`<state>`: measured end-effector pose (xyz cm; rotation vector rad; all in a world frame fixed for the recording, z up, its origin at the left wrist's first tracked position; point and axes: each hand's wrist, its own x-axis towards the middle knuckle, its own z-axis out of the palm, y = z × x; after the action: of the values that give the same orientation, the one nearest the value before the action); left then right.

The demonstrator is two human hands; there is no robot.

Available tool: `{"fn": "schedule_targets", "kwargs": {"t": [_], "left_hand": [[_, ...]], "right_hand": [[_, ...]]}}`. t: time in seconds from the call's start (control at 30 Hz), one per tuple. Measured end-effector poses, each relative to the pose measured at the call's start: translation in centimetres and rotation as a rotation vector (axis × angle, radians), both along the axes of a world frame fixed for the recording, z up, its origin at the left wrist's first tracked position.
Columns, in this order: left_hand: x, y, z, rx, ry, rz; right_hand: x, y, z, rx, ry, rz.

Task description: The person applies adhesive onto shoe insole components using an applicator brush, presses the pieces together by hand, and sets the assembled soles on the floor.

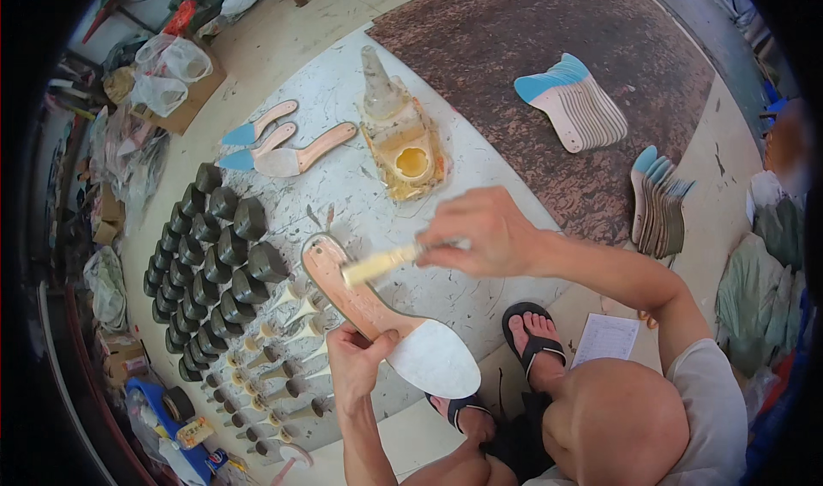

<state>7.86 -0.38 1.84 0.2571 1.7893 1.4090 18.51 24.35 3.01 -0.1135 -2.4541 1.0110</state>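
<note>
My left hand [360,357] grips the edge of a shoe insole [435,359], which has a white forepart and a tan heel part and is held tilted over the work surface. Between the fingers of my right hand [484,233] is a pale yellow brush [381,265], blurred, its wide end over the tan heel part; I cannot tell whether it touches. Beyond my hands stands a glue-crusted container [399,130] with amber glue [413,161] in its opening and a cone-shaped top.
Three insoles [300,152] lie at the far left. Rows of dark shoe heels [206,293] and small pale and brown heels [279,370] stand at left. Fanned insoles [579,109] rest on a brown mottled sheet [514,32], another stack [660,207] nearby. A paper [605,339] lies beside my foot.
</note>
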Motion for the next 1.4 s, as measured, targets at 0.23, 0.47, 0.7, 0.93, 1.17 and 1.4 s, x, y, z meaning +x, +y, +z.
{"fn": "schedule_targets", "kwargs": {"t": [0.23,0.47,0.7,0.93,1.17,1.4], "left_hand": [[-1.4,-1.1,-0.5,0.005,0.027,0.104],[-1.5,-1.5,-1.5,0.009,0.028,0.17],[-0.8,-0.9,-1.6,0.167,-0.069,0.259],[-2.3,-2.7,-2.6,0.155,0.055,0.337],[-3.2,-3.7,-2.5,0.29,0.003,0.343],[-0.9,-0.1,-1.9,0.485,-0.169,0.204]], "right_hand": [[0.9,-0.2,2.0,0.185,-0.281,0.252],[0.0,2.1,4.2,0.139,-0.698,0.394],[-0.5,-1.3,1.3,0.158,-0.116,0.115],[0.5,1.6,3.7,0.321,-0.421,0.379],[1.8,4.3,2.9,-0.164,-0.547,0.245],[-0.9,-1.6,-1.7,-0.902,-0.368,0.389]]}}
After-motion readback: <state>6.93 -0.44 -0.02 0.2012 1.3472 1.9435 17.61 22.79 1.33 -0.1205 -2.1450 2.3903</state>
